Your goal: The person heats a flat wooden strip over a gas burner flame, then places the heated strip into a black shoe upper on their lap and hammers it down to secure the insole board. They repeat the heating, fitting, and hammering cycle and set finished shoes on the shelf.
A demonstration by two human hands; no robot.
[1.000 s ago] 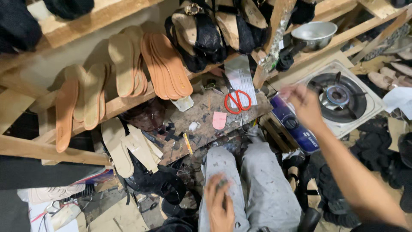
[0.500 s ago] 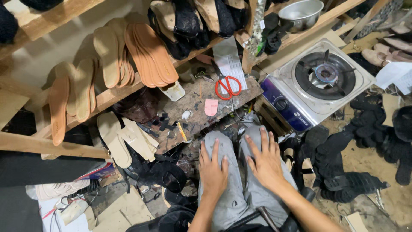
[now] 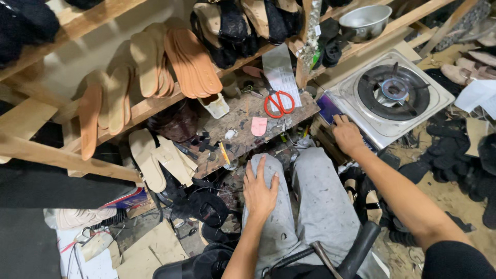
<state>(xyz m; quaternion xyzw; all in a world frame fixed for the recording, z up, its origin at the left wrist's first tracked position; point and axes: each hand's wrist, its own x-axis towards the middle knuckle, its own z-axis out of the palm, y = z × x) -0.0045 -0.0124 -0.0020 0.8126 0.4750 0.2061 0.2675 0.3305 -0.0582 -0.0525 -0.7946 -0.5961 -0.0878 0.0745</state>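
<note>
— Where are our hands resting?

— We are laying our left hand [image 3: 260,191] flat on the left knee of the grey, paint-flecked trousers [image 3: 315,206], with its fingers [image 3: 261,168] spread loosely and holding nothing. We are stretching our right hand [image 3: 346,135] out to the front edge of the square, silver single-burner gas stove [image 3: 392,95], which is sitting at the right, just beside the counter.

— Are those fingers gripping anything?

— They are curling down against the stove's dark blue front panel [image 3: 330,109], touching it near the left corner. We cannot tell whether they are pinching a knob, since the hand is covering that spot.

— What are we seeing around us?

— The worn wooden counter [image 3: 243,129] is lying ahead of our knees, and the red-handled scissors [image 3: 279,102] are resting on it beside a white sheet of paper [image 3: 281,72]. A small pink sole-shaped piece [image 3: 258,125] is lying near the scissors. Tan leather insoles [image 3: 191,62] are leaning in a row on the wooden shelf [image 3: 150,106] above, and a steel bowl [image 3: 364,21] is sitting on the shelf at upper right, behind the stove.
</note>
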